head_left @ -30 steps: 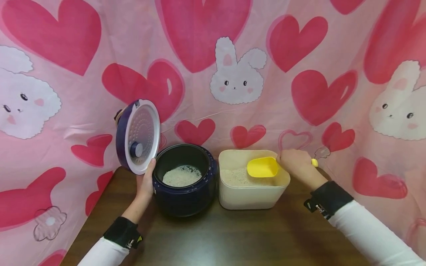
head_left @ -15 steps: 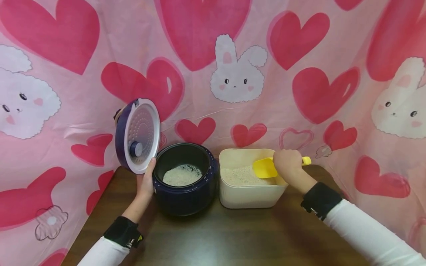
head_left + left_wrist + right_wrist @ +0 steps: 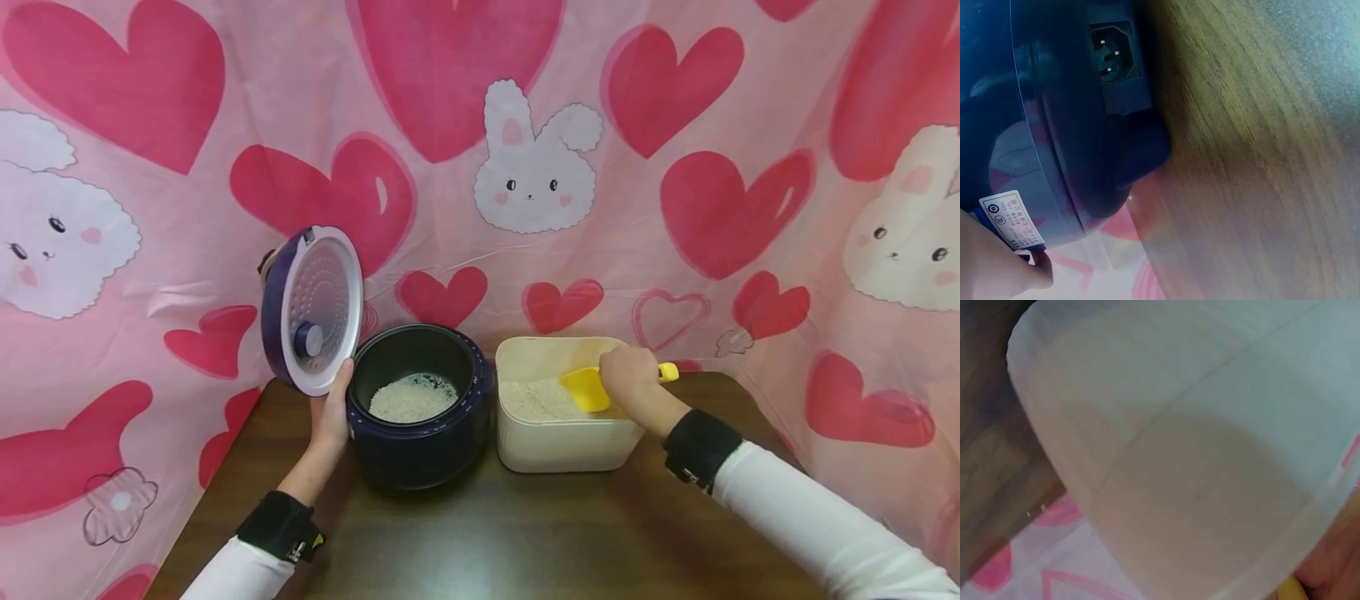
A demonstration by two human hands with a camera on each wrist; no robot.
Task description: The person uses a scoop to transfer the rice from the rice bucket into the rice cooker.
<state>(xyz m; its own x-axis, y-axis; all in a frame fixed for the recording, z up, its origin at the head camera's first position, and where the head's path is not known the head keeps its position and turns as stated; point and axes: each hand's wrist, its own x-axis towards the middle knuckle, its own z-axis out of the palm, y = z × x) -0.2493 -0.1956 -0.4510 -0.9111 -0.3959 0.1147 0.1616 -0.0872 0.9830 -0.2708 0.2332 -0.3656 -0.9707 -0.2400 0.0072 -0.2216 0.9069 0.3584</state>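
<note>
My right hand [image 3: 632, 383] grips the handle of a yellow scoop [image 3: 587, 390] over the right end of a cream rice bin [image 3: 567, 446]. The scoop's bowl tilts down at the pale rice [image 3: 538, 400] inside. To the left stands a dark blue rice cooker [image 3: 420, 454], its black pot holding some white rice [image 3: 415, 398]. My left hand [image 3: 330, 421] holds the raised lid [image 3: 322, 312] at its lower edge, thumb by the white rim; its fingers are hidden behind the lid. In the left wrist view, this hand lies against the cooker's body, near a white label [image 3: 1012, 220].
Cooker and bin stand side by side toward the back of a dark brown wooden table [image 3: 480, 533]. A pink cloth [image 3: 420, 242] with hearts and rabbits hangs behind and at both sides. A power socket [image 3: 1112, 54] shows low on the cooker.
My right hand has moved left and slightly down, and the scoop's bowl has turned and dipped toward the rice. The left hand and lid have kept their place.
</note>
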